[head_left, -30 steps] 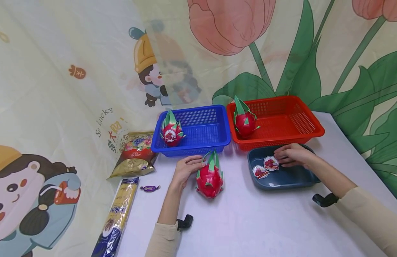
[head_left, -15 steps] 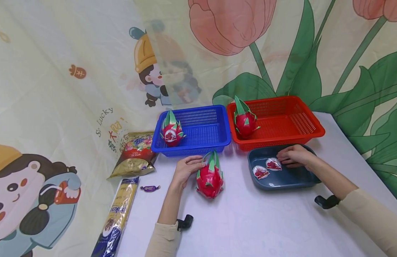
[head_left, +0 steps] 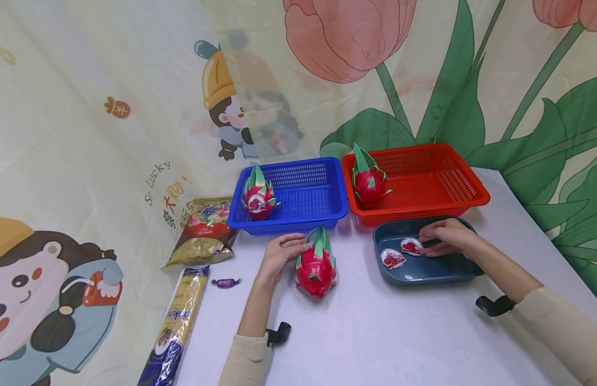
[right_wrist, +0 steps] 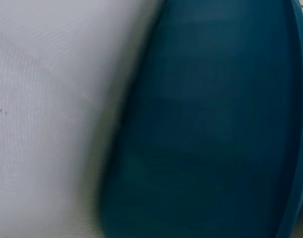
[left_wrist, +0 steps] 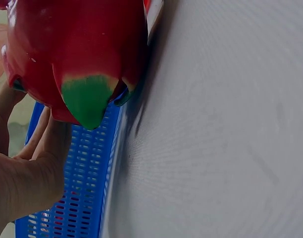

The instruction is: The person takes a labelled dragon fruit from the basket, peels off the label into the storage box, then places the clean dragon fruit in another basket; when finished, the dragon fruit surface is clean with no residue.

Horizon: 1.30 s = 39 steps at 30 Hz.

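In the head view, a red dragon fruit (head_left: pixel 315 272) with green leaf tips stands on the table. My left hand (head_left: pixel 280 256) touches its upper left side with the fingertips. The left wrist view shows the dragon fruit (left_wrist: pixel 82 44) close up, with my left hand (left_wrist: pixel 27 178) beside it. My right hand (head_left: pixel 448 237) reaches into a dark teal tray (head_left: pixel 426 279), with fingertips and thumb at the right edge of a round dragon-fruit sticker (head_left: pixel 411 246). A second sticker (head_left: pixel 392 259) lies to its left. The right wrist view shows mostly the tray (right_wrist: pixel 206 124).
Behind stand a blue basket (head_left: pixel 288 228) and a red basket (head_left: pixel 414 213), each holding a dragon fruit. On the left lie a gold candy bag (head_left: pixel 201 233), a purple wrapped candy (head_left: pixel 226 283) and a long yellow-blue packet (head_left: pixel 177 321). The tray sits before the red basket.
The sticker at my right fingertips has shifted slightly right and now lies on the tray floor. My right hand has also moved a little right, its fingers parting. My left hand stays still.
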Available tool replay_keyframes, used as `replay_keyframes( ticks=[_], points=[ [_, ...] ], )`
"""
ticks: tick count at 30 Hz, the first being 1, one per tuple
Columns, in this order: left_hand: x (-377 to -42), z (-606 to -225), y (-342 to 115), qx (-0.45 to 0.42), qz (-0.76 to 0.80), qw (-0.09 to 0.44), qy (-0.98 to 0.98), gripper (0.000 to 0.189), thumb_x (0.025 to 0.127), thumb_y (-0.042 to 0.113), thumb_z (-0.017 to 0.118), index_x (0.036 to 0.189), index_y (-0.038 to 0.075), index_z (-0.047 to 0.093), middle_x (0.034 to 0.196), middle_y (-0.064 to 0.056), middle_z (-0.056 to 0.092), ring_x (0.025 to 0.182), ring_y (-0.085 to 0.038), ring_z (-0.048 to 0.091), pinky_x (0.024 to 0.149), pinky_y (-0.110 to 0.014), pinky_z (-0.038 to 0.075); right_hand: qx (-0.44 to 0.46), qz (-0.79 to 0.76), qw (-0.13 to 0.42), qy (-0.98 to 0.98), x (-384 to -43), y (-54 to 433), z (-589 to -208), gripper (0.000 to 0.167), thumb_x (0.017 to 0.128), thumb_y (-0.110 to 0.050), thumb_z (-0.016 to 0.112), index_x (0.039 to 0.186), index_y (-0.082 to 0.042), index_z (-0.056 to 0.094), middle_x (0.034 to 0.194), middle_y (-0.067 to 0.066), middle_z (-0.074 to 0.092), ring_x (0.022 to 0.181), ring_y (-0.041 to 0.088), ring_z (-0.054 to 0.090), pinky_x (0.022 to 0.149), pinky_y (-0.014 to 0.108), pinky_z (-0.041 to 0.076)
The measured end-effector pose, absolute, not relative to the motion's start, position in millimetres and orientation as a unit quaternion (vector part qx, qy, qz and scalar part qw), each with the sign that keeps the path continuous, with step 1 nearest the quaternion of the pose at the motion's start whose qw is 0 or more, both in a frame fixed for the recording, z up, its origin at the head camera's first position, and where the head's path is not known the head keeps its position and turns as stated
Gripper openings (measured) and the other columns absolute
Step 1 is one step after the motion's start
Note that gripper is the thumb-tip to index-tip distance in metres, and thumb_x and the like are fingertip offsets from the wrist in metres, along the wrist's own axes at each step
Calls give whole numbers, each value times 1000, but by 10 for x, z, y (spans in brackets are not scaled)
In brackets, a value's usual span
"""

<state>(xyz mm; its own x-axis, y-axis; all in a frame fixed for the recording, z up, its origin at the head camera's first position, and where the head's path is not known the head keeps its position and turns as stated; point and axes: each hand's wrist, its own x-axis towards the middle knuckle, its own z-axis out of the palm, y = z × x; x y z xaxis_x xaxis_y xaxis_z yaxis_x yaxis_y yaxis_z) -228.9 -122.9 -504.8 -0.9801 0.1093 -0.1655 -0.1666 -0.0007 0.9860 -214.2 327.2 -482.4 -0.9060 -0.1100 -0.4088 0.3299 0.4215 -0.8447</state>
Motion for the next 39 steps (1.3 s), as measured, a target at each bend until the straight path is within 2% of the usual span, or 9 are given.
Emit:
replay_keyframes(
  ticks=[8, 16, 25, 30, 39],
  points=[
    [-2291, -5040, -1229, -22, 709, 100, 698, 45, 83, 14, 90, 123, 2, 74, 115, -14, 77, 105, -21, 75, 89, -31, 62, 70, -563, 196, 800, -2122, 3257, -4747, 61, 108, -25, 55, 150, 16, 37, 150, 42, 41, 102, 38, 76, 84, 39, 64],
    [-2278, -5032, -1237, -16, 712, 103, 695, 45, 83, 14, 90, 124, 2, 73, 117, -15, 77, 105, -23, 75, 91, -33, 62, 13, -593, 211, 777, -2089, 3097, -4559, 65, 107, -31, 59, 151, 13, 40, 141, 30, 60, 111, 37, 73, 93, 45, 60],
    [-2285, -5045, -1241, -11, 721, 107, 684, 46, 84, 12, 89, 126, 2, 72, 119, -15, 76, 106, -22, 75, 89, -31, 62, -60, -604, 254, 753, -2187, 2628, -4231, 57, 107, -28, 61, 147, 9, 46, 136, 27, 65, 114, 39, 71, 95, 53, 59],
    [-2277, -5039, -1244, -13, 724, 108, 681, 47, 85, 13, 88, 127, 2, 71, 120, -16, 75, 105, -22, 75, 88, -32, 63, -75, -608, 274, 742, -2328, 2372, -4252, 57, 106, -26, 61, 147, 10, 46, 133, 25, 67, 116, 42, 70, 94, 52, 60],
    [-2283, -5032, -1261, -13, 725, 114, 679, 47, 85, 14, 88, 128, 3, 71, 118, -14, 76, 104, -22, 75, 89, -32, 63, -71, -597, 285, 747, -2490, 1957, -4348, 55, 105, -29, 63, 145, 6, 52, 135, 26, 66, 112, 38, 72, 96, 55, 58]
  ],
)
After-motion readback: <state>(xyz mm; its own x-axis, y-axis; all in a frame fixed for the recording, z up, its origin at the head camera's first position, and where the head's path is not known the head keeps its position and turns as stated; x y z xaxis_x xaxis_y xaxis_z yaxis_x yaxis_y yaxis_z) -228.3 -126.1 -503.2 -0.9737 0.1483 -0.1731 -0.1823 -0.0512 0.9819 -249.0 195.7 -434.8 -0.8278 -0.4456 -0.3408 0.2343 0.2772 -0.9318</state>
